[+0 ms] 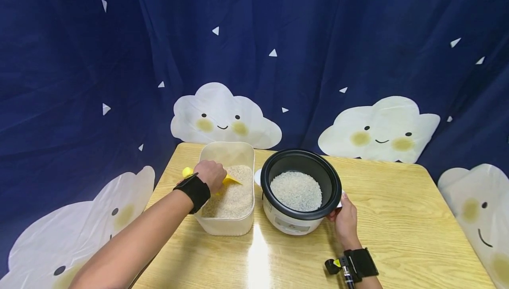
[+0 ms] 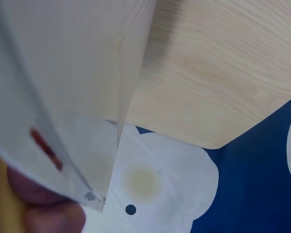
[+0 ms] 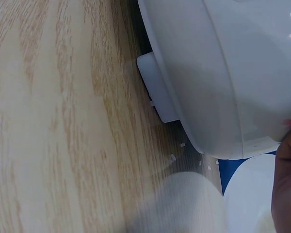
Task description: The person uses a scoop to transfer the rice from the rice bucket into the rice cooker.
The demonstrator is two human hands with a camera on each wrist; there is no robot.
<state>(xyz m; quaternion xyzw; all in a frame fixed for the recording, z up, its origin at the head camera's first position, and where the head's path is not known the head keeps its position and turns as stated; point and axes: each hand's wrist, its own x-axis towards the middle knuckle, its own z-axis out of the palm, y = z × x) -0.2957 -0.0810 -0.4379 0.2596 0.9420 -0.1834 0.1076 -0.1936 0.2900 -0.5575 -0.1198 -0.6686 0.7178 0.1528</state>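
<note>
In the head view my left hand (image 1: 211, 175) grips a yellow scoop (image 1: 230, 180), its tip in the rice (image 1: 234, 203) of a white plastic bin (image 1: 226, 227). Fingers (image 2: 53, 216) and a blurred bit of yellow handle show past the bin's wall (image 2: 82, 63) in the left wrist view. To the bin's right stands a white rice cooker (image 1: 292, 223), lidless, with white rice (image 1: 296, 191) in its black pot. My right hand (image 1: 346, 218) holds the cooker's right side handle. The right wrist view shows the cooker's white side (image 3: 203, 73) with that hand's fingers at its edge.
Both containers stand on a light wooden table (image 1: 397, 218). A few loose grains (image 3: 173, 157) lie on it near the cooker's base. A dark blue curtain (image 1: 246, 10) with smiling clouds hangs right behind the table's back edge.
</note>
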